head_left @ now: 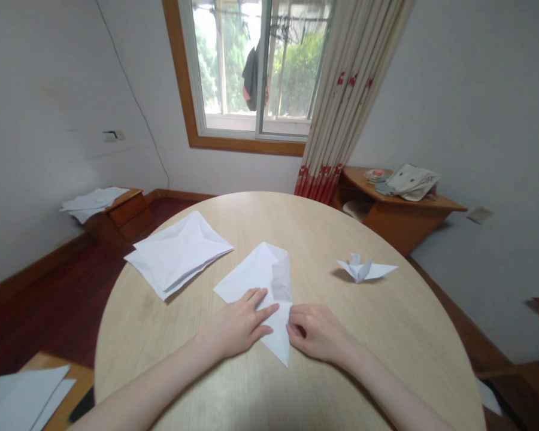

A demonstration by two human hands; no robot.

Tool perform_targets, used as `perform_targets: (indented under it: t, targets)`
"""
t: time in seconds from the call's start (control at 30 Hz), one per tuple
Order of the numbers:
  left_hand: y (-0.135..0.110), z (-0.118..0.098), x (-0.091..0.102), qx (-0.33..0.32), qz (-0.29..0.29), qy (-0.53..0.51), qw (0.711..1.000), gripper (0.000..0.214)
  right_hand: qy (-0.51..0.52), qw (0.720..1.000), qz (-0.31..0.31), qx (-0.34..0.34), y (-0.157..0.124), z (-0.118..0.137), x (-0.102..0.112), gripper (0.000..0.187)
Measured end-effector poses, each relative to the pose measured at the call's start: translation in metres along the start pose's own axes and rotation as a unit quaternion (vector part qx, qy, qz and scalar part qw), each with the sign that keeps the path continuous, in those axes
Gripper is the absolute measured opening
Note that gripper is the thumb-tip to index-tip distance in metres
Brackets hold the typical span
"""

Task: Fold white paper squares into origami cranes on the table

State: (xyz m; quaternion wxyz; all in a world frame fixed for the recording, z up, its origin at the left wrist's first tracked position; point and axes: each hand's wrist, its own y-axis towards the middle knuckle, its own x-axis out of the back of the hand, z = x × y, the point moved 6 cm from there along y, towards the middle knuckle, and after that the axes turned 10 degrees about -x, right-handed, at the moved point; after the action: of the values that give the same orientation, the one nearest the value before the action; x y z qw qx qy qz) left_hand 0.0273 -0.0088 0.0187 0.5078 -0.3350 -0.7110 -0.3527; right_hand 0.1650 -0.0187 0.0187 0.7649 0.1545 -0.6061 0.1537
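paper stack [179, 251] seen lying left on the bench [386, 335] | folded paper bird [363, 269] set right | curtain [341, 120] drawn beside window [251, 66]

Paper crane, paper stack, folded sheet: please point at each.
paper crane [362, 270], head view, on its body.
paper stack [179, 253], head view, middle of the top sheet.
folded sheet [251, 275], head view, its bare left part.

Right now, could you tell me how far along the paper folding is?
Done: one folded crane sits on the table, to the right. In hand: the left hand presses flat on a sheet with only a few folds in it, and the right hand is curled at its edge. Left: a stack of flat paper lies to the left, not yet shaped.
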Motion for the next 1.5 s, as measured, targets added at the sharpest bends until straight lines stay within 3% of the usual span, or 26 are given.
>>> perform_targets:
  t: [0.33,0.57,1.0,1.17,1.33,1.5]
  targets:
    - [0.001,-0.001,0.002,0.004,0.02,0.009,1.0,0.045,-0.003,0.997,0.032,0.076,-0.011,0.025,-0.003,0.017]
    - [0.001,-0.001,0.002,0.0,0.022,0.024,0.999,0.045,0.012,0.995,0.028,0.092,-0.013,0.026,-0.005,0.017]
    - [0.003,0.0,0.0,-0.01,-0.044,0.054,0.998,0.035,0.076,0.987,-0.113,0.088,-0.002,0.001,0.016,0.031]
    - [0.003,-0.003,0.006,-0.007,-0.084,-0.029,0.996,0.033,0.097,0.98,-0.142,0.1,-0.002,0.001,0.021,0.018]
    - [0.003,-0.002,0.009,0.023,-0.109,-0.139,0.984,0.023,0.068,0.97,-0.206,0.112,-0.006,-0.001,0.027,0.037]
    - [0.003,-0.002,0.006,0.014,-0.101,-0.163,0.981,0.018,0.012,0.963,-0.234,0.13,-0.007,0.002,0.03,0.047]
